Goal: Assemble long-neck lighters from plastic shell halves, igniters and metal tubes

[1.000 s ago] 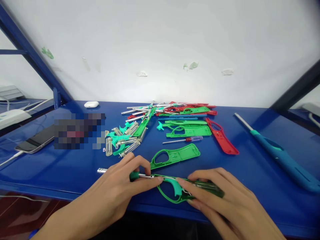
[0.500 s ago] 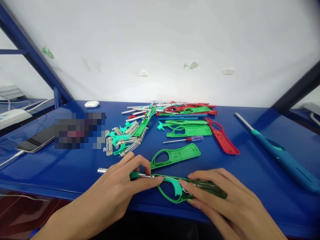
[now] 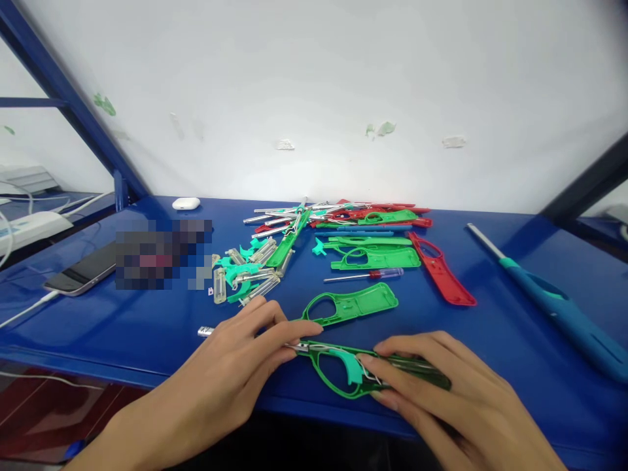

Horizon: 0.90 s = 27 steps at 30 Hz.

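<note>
My left hand [image 3: 240,360] pinches the metal lighter tube [image 3: 205,331] where it meets the neck of a green lighter casing half [image 3: 336,392]. The tube's tip sticks out to the left past the knuckles. Wrapped round the casing's handle end, my right hand [image 3: 441,386] has fingertips close to the teal trigger [image 3: 352,366] and a white wire. A clear dark-looking body lies in the handle, partly hidden by these fingers. Just behind, another green casing half [image 3: 366,304] lies with its inner side up, near my left index finger.
Clear fuel tanks [image 3: 219,286] and teal triggers lie heaped at the left. Behind are metal tubes, red and green casings [image 3: 377,258], and a screwdriver [image 3: 386,273]. A blue lighter [image 3: 559,307] lies right, a phone [image 3: 81,271] left. The blue shelf's front edge [image 3: 314,412] is close.
My left fingers have shifted their grip on the tube: the index finger now stretches forward and the thumb sits lower. The right hand keeps its hold. The view has shifted slightly left.
</note>
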### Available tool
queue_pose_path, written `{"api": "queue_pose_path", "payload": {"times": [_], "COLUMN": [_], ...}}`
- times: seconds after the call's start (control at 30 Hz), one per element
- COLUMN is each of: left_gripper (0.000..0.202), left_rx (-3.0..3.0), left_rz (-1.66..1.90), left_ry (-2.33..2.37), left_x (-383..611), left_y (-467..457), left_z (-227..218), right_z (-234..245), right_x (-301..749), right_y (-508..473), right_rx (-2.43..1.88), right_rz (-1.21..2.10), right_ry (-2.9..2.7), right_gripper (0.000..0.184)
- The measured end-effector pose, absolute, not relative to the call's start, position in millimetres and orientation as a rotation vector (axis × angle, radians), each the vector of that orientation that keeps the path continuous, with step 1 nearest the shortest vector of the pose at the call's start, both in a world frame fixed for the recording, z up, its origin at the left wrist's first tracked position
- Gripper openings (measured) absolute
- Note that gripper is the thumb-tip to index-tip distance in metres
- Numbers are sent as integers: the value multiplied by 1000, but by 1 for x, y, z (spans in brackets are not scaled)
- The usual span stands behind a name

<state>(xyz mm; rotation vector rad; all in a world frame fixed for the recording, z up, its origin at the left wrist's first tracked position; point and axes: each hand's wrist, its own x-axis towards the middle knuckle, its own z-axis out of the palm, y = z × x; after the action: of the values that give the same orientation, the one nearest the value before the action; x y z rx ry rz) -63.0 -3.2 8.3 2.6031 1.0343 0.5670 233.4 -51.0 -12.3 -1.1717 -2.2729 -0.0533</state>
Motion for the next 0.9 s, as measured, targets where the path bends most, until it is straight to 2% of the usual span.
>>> {"api": "queue_pose_path", "payload": {"times": [0.23, 0.57, 0.73, 0.9], "left_gripper": [40, 38, 32, 23], "left_rx": [2533, 2564, 2627, 2663], "left_rz": [625, 554, 616, 555], "left_ry": [1010, 1027, 1075, 1044], "left_x": [-64, -68, -70, -66], "left_y": [-3, -4, 0, 20], "left_z": [8, 8, 20, 30], "right_z": [-12, -10, -2, 10], "right_x": [235, 234, 243, 251], "right_y": [-51, -53, -53, -25], "right_rx": [-1179, -1176, -1294, -1280], "right_rz": [-99, -126, 6, -37], "right_ry": [-2288, -2167, -1959, -2279], "right_gripper": [37, 32, 29, 38]}}
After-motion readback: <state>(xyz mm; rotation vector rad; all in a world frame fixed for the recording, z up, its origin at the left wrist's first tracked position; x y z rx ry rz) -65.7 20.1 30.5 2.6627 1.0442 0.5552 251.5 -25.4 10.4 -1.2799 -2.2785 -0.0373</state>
